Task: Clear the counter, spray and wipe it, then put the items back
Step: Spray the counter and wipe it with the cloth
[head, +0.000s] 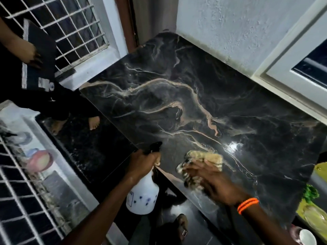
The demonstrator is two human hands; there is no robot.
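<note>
Counter [185, 96] of dark marble with pale tan veins fills the middle of the head view, running from the wall corner at the top down toward the lower right, with a bright wet-looking glare patch near its right part. The left hand [143, 163] is curled around the neck of a white spray bottle [143, 193], gripping it just below the black trigger head [154, 146], which points out over the counter's near edge; the bottle body, printed with small blue flowers, hangs below the hand off the counter's edge, over the dark floor. The right hand [208, 179] lies on a yellowish cloth [205, 160] on the counter's near part, fingers spread and pressing it flat against the marble; the hand is blurred, and the cloth sticks out beyond the fingertips toward the glare. An orange band [247, 205] circles the right wrist. At the right edge, beyond the counter's end, sit a yellow-green surface with some leafy greens [310, 192] and a white cup [307, 236] at the bottom corner. At upper left another person's hand [30, 52] holds a dark flat object [40, 55] in front of a white window grille [70, 23], and that person's bare foot [93, 122] stands on the floor beside the counter's left edge. A second grille [21, 191] runs along the lower left.
</note>
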